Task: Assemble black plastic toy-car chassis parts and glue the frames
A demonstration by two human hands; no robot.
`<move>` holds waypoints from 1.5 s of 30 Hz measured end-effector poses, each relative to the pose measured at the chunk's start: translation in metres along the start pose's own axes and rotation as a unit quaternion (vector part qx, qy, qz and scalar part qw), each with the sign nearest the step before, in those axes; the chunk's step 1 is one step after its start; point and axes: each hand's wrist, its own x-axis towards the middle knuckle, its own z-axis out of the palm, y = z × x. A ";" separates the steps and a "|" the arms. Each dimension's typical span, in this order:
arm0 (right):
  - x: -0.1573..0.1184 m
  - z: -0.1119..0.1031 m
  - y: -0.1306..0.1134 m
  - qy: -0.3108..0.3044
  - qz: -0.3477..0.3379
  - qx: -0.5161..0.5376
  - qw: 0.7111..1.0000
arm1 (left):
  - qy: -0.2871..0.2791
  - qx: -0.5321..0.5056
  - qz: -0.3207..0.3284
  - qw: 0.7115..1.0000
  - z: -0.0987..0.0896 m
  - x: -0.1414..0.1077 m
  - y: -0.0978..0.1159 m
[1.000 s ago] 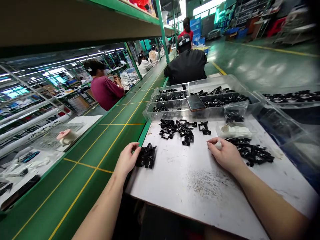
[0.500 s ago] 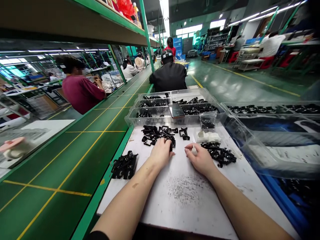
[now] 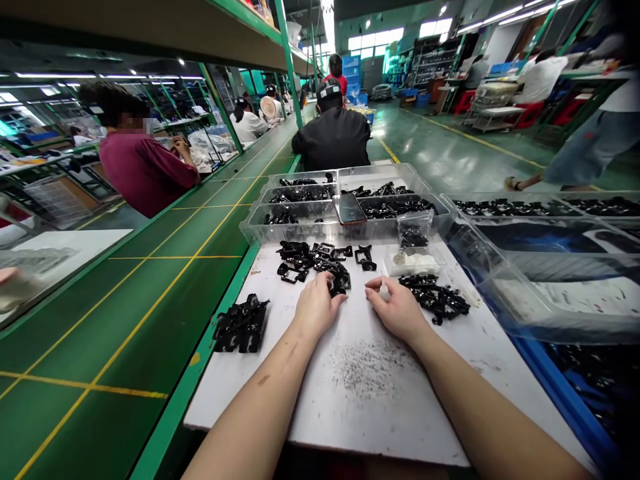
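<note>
Plastic parts (image 3: 305, 257): glossy black. Desk (image 3: 240, 413): white top with a grey speckled patch (image 3: 373, 370). Conveyor belt (image 3: 120, 320): green, yellow line grid. Co-worker's shirt (image 3: 143, 170): maroon.

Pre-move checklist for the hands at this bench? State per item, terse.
1. Left hand on black plastic parts: ok, fingertips touching the pile.
2. Right hand on small white piece: ok, pinched; what it is: cannot tell.
3. Separate stack of black parts on white work board: ok, clear of both hands.
4. Phone on clear tray: not ok, lying across the compartments.
5. Small clear bag sealed: cannot tell.
6. Grey specks on board: not ok.
</note>
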 end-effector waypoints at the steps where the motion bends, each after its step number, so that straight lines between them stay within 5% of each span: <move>1: 0.000 0.000 0.000 0.002 -0.004 -0.001 1.000 | 0.006 -0.003 -0.008 1.000 0.003 0.003 0.001; 10: 0.003 0.007 -0.002 -0.016 -0.041 -0.020 0.999 | 0.007 -0.039 -0.028 0.999 -0.012 0.010 -0.006; 18: 0.003 0.007 0.004 -0.043 -0.042 -0.080 0.995 | -0.003 -0.044 0.004 0.999 0.000 0.027 -0.004; 25: 0.003 0.008 0.012 -0.059 -0.048 -0.088 0.993 | 0.027 -0.103 0.001 0.994 -0.025 0.006 -0.026; 30: 0.011 0.011 0.011 0.011 -0.044 -0.082 0.996 | 0.041 -0.121 0.009 0.992 -0.033 0.005 -0.031; 37: -0.019 -0.013 -0.024 0.158 -0.168 -0.049 0.972 | 0.047 -0.142 0.040 0.988 -0.032 -0.008 -0.028; 41: -0.039 -0.005 -0.044 0.047 -0.171 -0.033 0.984 | 0.034 -0.165 0.063 0.984 -0.038 -0.048 -0.013; 45: -0.047 0.009 -0.055 -0.122 -0.044 0.149 0.980 | 0.011 -0.183 0.109 0.977 -0.043 -0.089 -0.001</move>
